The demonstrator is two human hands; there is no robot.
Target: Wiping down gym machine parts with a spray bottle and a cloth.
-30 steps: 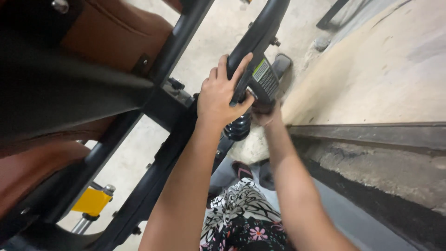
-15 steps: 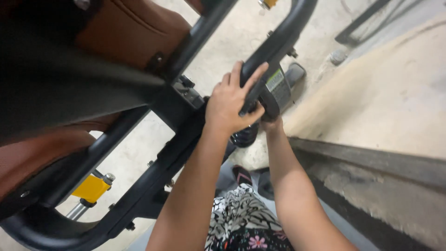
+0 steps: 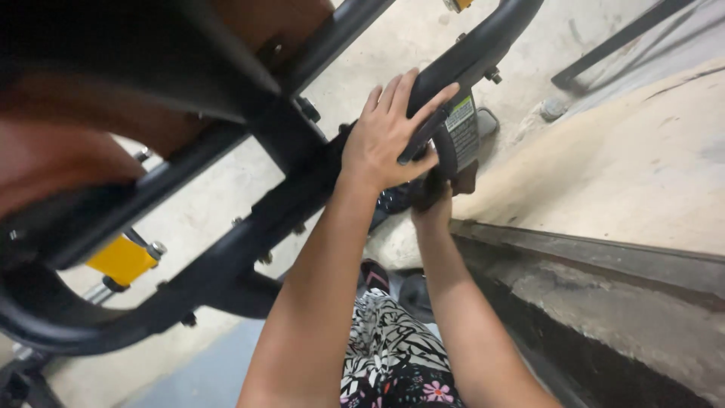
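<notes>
Head view looks down two bare forearms at a black steel frame (image 3: 249,227) of a gym machine with brown padded cushions (image 3: 68,151) at 10 o'clock. The left hand (image 3: 389,136) lies over a curved black tube (image 3: 483,45) that runs up toward 1 o'clock; its grip is wrapped on the tube, fingers spread over the top and thumb tucked beneath, just beside a label plate (image 3: 462,132) fixed to the tube. The right hand (image 3: 436,198) sits directly below, at 6 o'clock of the left, mostly hidden behind the tube and plate; whether its grip is wide or closed on something I cannot tell. A dark round knob (image 3: 393,200) shows between the two wrists, touching or nearly touching the right hand. Judging by this, the step in hand is steadying the tube from above while the lower hand works at the fitting under the joint. The next move would call for the upper hand holding the tube firm and the lower fingers finding a sure purchase by feel, since the joint is out of sight. A yellow part (image 3: 121,261) with a steel pin sits at 8 o'clock, well apart, over a concrete floor (image 3: 619,166); a dark ledge (image 3: 604,253) crosses at 4 o'clock
</notes>
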